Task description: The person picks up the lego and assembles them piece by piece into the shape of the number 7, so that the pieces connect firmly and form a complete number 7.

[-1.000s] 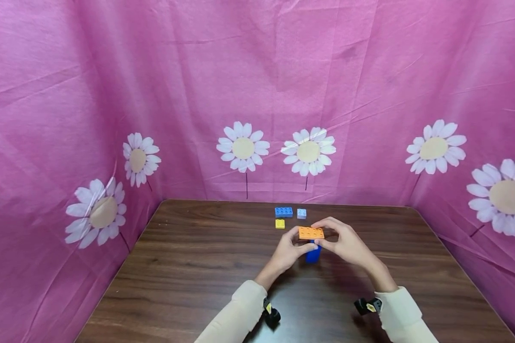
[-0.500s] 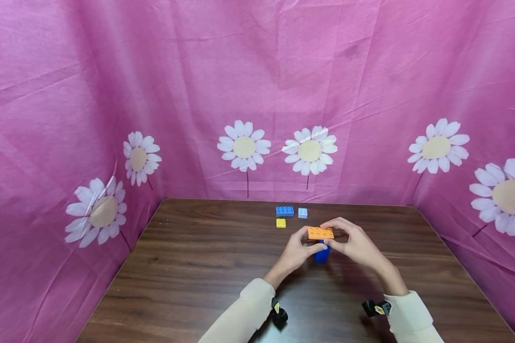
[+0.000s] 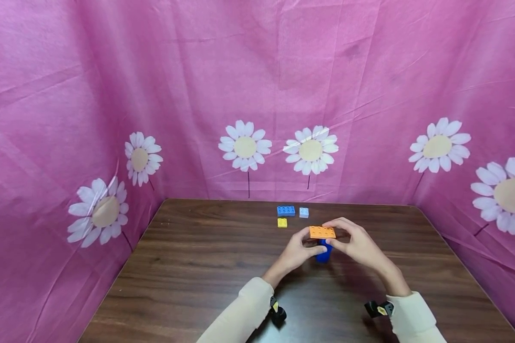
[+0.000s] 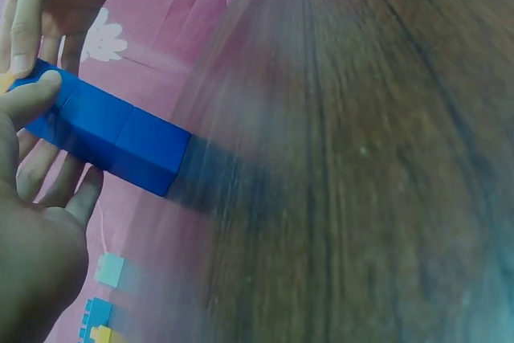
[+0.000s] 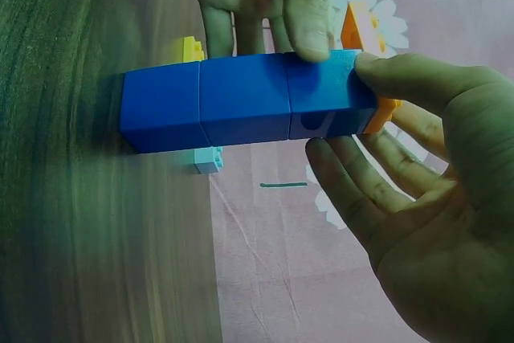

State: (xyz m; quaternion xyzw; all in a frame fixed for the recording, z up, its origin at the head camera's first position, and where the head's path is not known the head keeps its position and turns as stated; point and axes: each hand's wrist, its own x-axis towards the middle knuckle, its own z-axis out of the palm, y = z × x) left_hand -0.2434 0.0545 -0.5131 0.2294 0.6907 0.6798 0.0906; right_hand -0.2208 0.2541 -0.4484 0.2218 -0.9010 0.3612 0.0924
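Observation:
A tower of three blue building blocks (image 5: 245, 102) stands upright on the table, topped by a wider orange brick (image 3: 322, 232) with studs that overhangs its sides. My left hand (image 3: 298, 252) grips the upper end from the left, its thumb pressed on the top blue block and its fingers behind. From the right, my right hand (image 3: 358, 243) grips the same end, thumb on the top block just under the orange brick. In the left wrist view the blue tower (image 4: 120, 134) shows its long side, and the orange brick is mostly cut off by the frame's edge.
Behind the hands lie a blue brick (image 3: 285, 211), a small light-blue brick (image 3: 303, 213) and a small yellow brick (image 3: 282, 223). The brown wooden table (image 3: 189, 267) ends at a pink curtain (image 3: 257, 71) printed with daisies.
Both hands, with the blue tower and orange brick, have shifted a little to the right, mostly in the first half second. The grip looks the same, and the loose bricks stay put.

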